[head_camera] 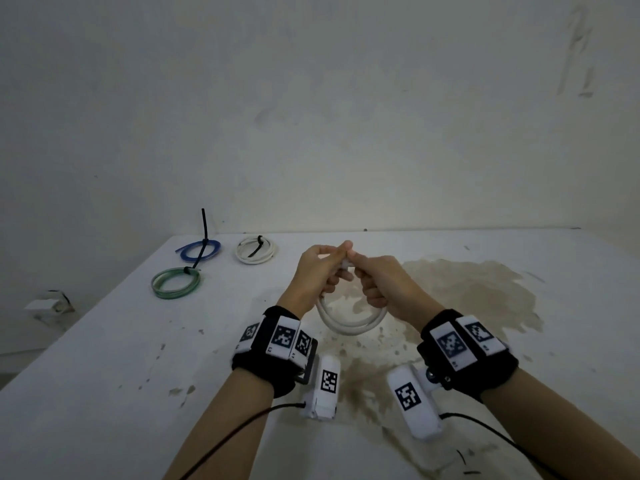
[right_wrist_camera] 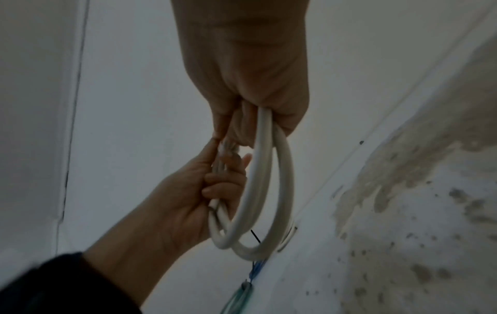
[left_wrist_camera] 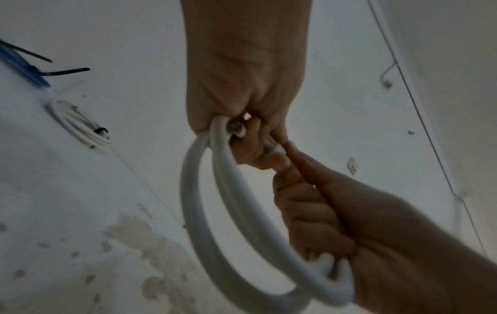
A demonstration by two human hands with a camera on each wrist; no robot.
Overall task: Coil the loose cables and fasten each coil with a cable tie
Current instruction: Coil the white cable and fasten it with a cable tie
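At far left of the table, three tied coils lie flat: green coil nearest, blue coil behind it with a black tie standing upright, white coil to their right, also tied in black. All three sit well apart from the hands.

Centre, above the table: left hand raised, forearm angled in from lower left, wrist bent slightly, back of hand to the head camera. Its fingers curl round the left side of the cable, a white loop of about two turns hanging below both hands, clear of the tabletop. Left thumb and forefinger meet the right hand's at the top of the loop.

Right of that: right hand mirrors it, forearm coming in from lower right. Lower fingers are wrapped around the loop's right side; thumb and forefinger pinch at the top, tip to tip with the left. What they pinch there is small and pale; too blurred to name.

Both wrists carry black bands with printed markers. A brown stain spreads over the table at right, under and beyond the right hand.
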